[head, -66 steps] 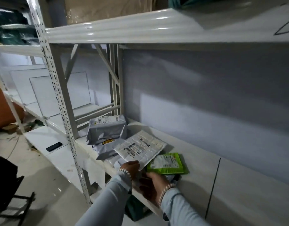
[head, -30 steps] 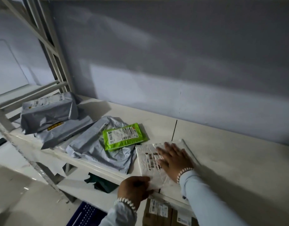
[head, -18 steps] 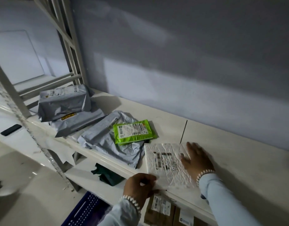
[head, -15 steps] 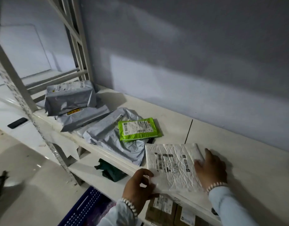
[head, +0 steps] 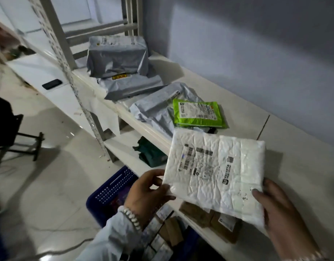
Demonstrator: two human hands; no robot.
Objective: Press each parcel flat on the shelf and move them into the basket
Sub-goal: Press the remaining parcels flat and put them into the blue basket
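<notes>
A flat white parcel (head: 215, 176) with barcode labels is lifted off the shelf (head: 275, 146), held between both hands over the shelf's front edge. My left hand (head: 147, 193) grips its left edge, my right hand (head: 277, 208) holds its right lower corner. Below my left hand stands a blue basket (head: 109, 191) on the floor, holding several parcels. On the shelf lie a green parcel (head: 197, 114) on a crumpled grey parcel (head: 155, 110), and two more grey parcels (head: 117, 55) stacked at the far left.
A perforated shelf upright (head: 68, 72) stands at the left. A dark green bundle (head: 149, 153) lies on the lower shelf, with brown boxes (head: 202, 213) beneath the held parcel. A black phone (head: 51, 84) rests on a white board; a dark chair (head: 8, 129) stands far left.
The white parcel was pressed flat on the shelf by my right hand; now both hands have lifted it off the shelf toward me, over the edge above the basket.
</notes>
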